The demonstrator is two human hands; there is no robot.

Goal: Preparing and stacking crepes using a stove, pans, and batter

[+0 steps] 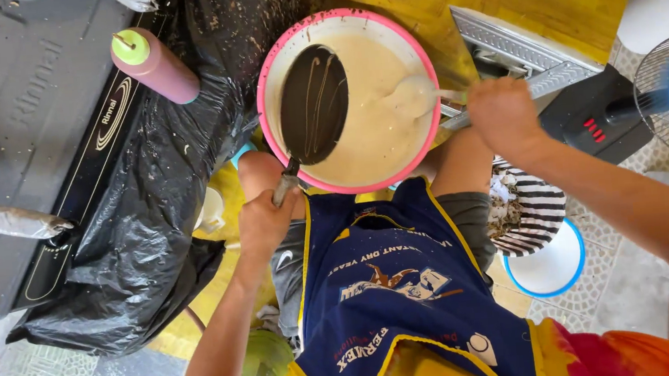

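The left hand [263, 218] is closed around the handle of a dark, shallow pan [313, 104], its grip fully wrapped with no gap showing. The pan is tilted over the pink-rimmed bowl [266, 71], face turned towards the pale batter [377, 120], with thin batter streaks across it. The right hand [503, 113] is closed on the thin handle of a white ladle [413, 95], whose cup sits low in the batter at the right half of the bowl.

Procedure, as judged from this position: hold the pan steady above the bowl so any run-off falls back inside the rim. Lift the ladle level and carry it the short way left to the pan. Keep the left wrist firm, since the handle is long and the pan sits well ahead of the grip.

Relative position: the pan lies directly beyond the left grip, up and slightly right of it. The ladle cup lies left of the right grip, just beside the pan edge but apart from it. The bowl rests between the person's knees, beside a black plastic sheet [158, 203] and a capped squeeze bottle [154, 65].
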